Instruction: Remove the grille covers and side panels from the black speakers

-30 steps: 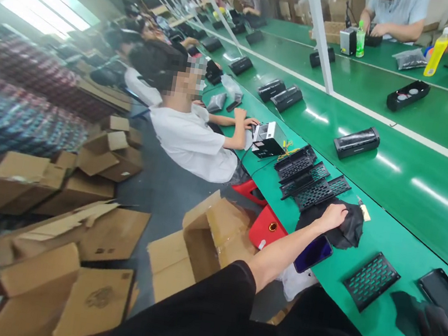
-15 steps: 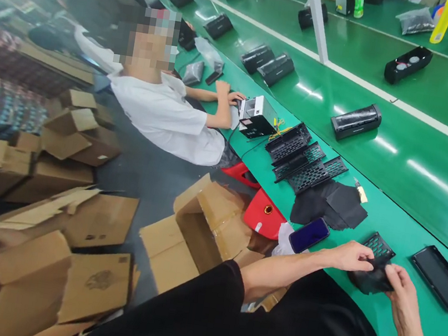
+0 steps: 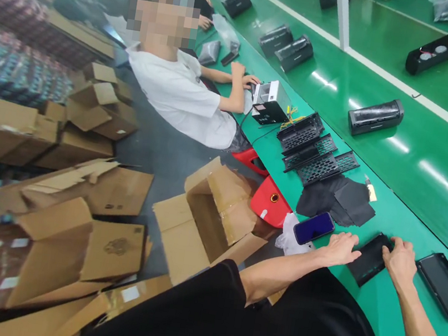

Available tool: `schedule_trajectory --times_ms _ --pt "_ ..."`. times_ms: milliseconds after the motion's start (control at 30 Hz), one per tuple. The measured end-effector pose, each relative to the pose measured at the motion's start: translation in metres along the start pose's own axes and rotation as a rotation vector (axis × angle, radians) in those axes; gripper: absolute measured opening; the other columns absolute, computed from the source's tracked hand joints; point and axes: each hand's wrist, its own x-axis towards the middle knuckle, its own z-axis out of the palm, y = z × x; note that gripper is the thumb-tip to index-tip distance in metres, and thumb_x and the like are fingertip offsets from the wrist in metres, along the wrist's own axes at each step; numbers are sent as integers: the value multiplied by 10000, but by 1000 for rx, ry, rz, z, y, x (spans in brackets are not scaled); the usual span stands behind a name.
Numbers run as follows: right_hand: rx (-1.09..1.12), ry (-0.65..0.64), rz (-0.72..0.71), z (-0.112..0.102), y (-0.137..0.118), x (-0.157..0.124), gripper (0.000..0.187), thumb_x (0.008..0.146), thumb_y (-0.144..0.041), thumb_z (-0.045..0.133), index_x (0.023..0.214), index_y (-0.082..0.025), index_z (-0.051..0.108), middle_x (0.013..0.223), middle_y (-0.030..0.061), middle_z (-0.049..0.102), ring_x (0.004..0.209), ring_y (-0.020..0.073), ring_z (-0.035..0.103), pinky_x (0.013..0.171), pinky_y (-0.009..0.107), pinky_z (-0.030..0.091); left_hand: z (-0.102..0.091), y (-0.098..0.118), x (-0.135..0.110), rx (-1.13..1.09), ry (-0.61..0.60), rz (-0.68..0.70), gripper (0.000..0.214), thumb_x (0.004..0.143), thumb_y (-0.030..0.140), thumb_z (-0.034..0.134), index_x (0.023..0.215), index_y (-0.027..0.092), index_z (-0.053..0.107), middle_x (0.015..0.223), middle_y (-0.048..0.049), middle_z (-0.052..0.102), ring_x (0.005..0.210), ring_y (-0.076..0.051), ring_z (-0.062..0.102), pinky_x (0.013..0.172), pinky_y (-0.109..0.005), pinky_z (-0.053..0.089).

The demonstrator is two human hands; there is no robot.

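A black panel (image 3: pixel 367 262) lies on the green table between my hands, a dark sheet covering the perforated face. My left hand (image 3: pixel 340 249) rests at its left edge with fingers stretched out. At the opposite edge, the fingers of my right hand (image 3: pixel 400 263) lie apart on the panel's rim. A second black panel (image 3: pixel 445 286), its dark lining facing up, is to the right of my right hand. Black fabric sheets (image 3: pixel 337 199) are piled beyond my left hand, near a phone (image 3: pixel 314 228).
Perforated black grilles (image 3: pixel 319 168) lie past the sheets, with a yellow-handled cutter (image 3: pixel 371 190) nearby. A co-worker in a white shirt (image 3: pixel 183 100) sits to the left by a metal box (image 3: pixel 268 113). Open cartons (image 3: pixel 182 223) stand on the floor. Speaker bodies (image 3: pixel 375 116) rest on the green line.
My hands have moved apart and let go of the bunched dark sheet. It now lies flat over the panel's holes. The view has shifted slightly.
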Motion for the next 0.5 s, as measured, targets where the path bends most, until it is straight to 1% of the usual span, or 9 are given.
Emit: schedule_trajectory --times_ms 67,100,167,200,267,333,400,467,500 --pt "36 -21 27 -2 2 4 501 810 -371 604 1265 -172 670 1323 209 571 1240 420 528 1050 582 402 0 -3 2 -32 -15 14 160 944 373 626 963 222 674 1119 -110 701 1146 -334 638 970 -457 495" --pt "68 -33 45 -4 5 6 483 791 -373 612 1225 -171 679 1262 196 601 1191 402 556 1031 562 418 -2 -4 3 -46 -10 23 149 952 354 610 924 223 675 1094 -96 710 1118 -310 649 952 -428 497" --pt "162 -73 87 -11 11 4 432 739 -402 649 1107 -179 694 1036 137 660 1025 353 611 944 502 471 -10 -5 4 -78 0 44 161 964 347 594 902 225 680 1040 -60 724 1039 -250 670 905 -362 499" --pt "227 -103 108 -15 15 0 414 715 -434 669 1047 -188 694 898 94 655 907 319 620 862 462 497 -16 -5 5 -128 6 55 164 962 351 600 902 224 684 1002 -40 728 987 -217 676 879 -330 496" --pt "386 -170 142 -25 23 -16 435 676 -536 703 957 -205 680 697 19 582 676 243 562 665 379 485 -29 -6 6 -333 7 75 178 932 375 652 885 207 690 914 -10 723 885 -166 667 829 -281 484" --pt "562 -212 160 -33 30 -39 518 637 -649 728 911 -216 652 645 -14 536 564 186 477 542 326 422 -41 -6 7 -649 -27 85 252 851 425 754 882 182 698 856 2 707 812 -134 644 779 -252 468" --pt "711 -208 173 -39 35 -65 571 606 -713 757 874 -235 597 667 -23 533 548 160 454 506 302 402 -50 -3 7 -938 -69 56 393 736 467 857 938 165 706 819 13 684 746 -109 610 718 -232 444" --pt "854 -161 208 -42 37 -89 602 575 -706 821 852 -249 545 702 -25 548 561 155 477 499 290 415 -53 1 6 -1122 -109 -8 530 641 466 922 1010 154 702 778 28 658 673 -86 565 657 -220 407" --pt "935 -129 239 -42 38 -99 614 557 -677 865 848 -251 532 710 -28 553 562 153 486 493 282 416 -54 4 4 -1176 -124 -39 563 611 450 940 1019 147 698 754 35 645 644 -77 543 637 -218 388"
